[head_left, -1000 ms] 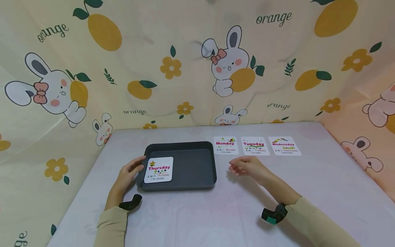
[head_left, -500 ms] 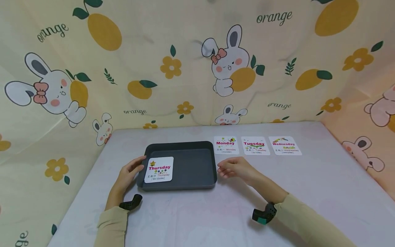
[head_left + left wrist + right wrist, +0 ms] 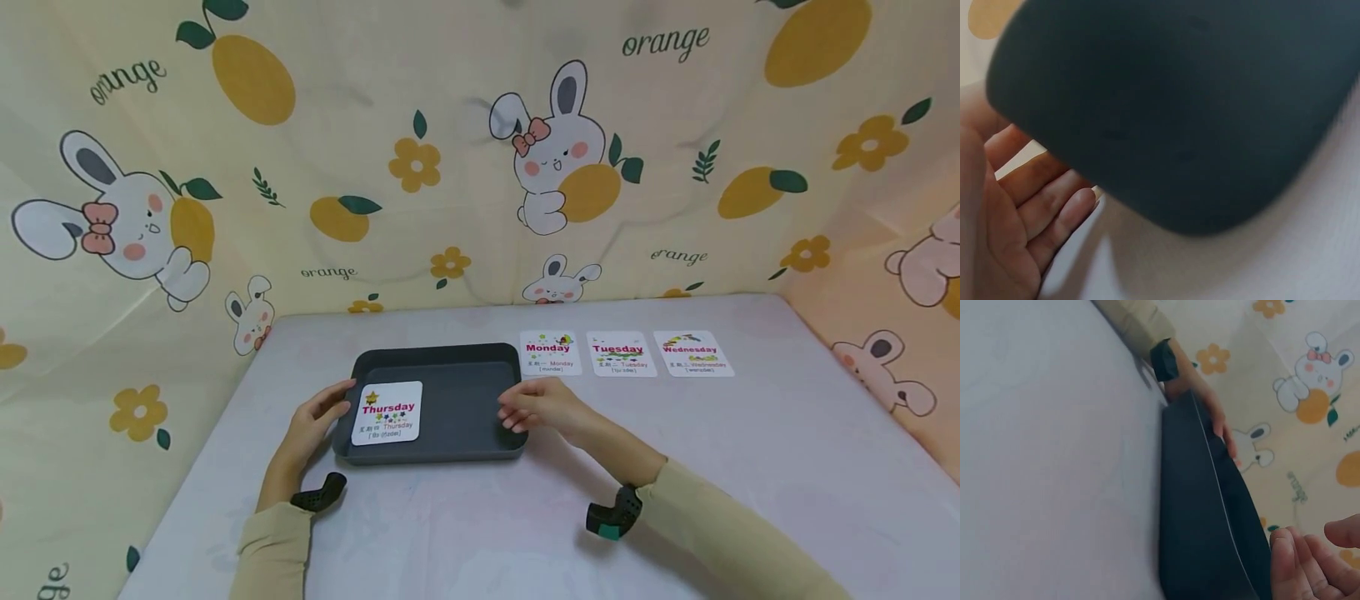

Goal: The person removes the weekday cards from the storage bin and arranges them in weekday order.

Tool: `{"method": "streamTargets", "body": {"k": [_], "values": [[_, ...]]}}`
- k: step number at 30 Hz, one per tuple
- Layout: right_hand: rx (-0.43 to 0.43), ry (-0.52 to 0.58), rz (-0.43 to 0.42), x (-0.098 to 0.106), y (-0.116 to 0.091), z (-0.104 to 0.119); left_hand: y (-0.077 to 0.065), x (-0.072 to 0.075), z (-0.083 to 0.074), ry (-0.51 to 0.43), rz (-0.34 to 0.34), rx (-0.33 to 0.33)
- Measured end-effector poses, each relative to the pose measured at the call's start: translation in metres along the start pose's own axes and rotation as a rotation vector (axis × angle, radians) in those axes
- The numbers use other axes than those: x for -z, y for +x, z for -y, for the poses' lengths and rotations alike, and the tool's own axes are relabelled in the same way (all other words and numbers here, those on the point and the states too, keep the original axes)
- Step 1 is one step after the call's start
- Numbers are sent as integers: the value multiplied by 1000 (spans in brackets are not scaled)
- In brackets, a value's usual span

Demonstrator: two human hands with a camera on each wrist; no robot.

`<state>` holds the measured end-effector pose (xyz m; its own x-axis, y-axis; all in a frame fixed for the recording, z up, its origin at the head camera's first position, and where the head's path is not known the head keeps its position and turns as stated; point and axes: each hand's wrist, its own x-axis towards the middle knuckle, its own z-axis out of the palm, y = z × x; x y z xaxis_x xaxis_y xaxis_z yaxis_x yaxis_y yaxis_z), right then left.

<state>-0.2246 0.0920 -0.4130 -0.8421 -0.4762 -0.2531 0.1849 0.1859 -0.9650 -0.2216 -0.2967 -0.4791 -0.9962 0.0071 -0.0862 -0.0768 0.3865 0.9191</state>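
The dark grey tray (image 3: 465, 457) lies in the middle of the table, with the white Thursday card (image 3: 387, 413) inside at its left. My left hand (image 3: 303, 429) touches the tray's left rim with its fingers. In the left wrist view, the dark tray (image 3: 1179, 112) fills much of the frame in front of the loosely bent fingers of the left hand (image 3: 1022, 206). My right hand (image 3: 543, 404) is at the tray's right rim, fingers relaxed and holding nothing; whether they touch it I cannot tell. Its thumb stands apart from the fingers (image 3: 1304, 562) in the right wrist view.
A Monday card (image 3: 550, 353), a Tuesday card (image 3: 622, 355) and a Wednesday card (image 3: 693, 354) lie in a row behind the right hand, right of the tray. A printed rabbit-and-orange cloth (image 3: 465, 150) hangs behind and beside the pale table (image 3: 450, 533).
My right hand has moved left, from in front of the Monday and Tuesday cards to the tray's right rim. The left hand, tray and cards have stayed in place.
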Motion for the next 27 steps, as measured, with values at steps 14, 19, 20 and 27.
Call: {"method": "streamTargets", "body": {"k": [14, 19, 20, 27], "values": [[-73, -9, -22, -36, 29, 3, 0, 0, 2, 0, -1, -5], [-73, 5, -17, -46, 36, 3, 1, 0, 3, 9, -6, -10], [-71, 9, -14, -48, 37, 3, 1, 0, 3, 11, -8, -13], [-77, 31, -27, -58, 46, 1, 1, 0, 5, 11, -10, -21]]}}
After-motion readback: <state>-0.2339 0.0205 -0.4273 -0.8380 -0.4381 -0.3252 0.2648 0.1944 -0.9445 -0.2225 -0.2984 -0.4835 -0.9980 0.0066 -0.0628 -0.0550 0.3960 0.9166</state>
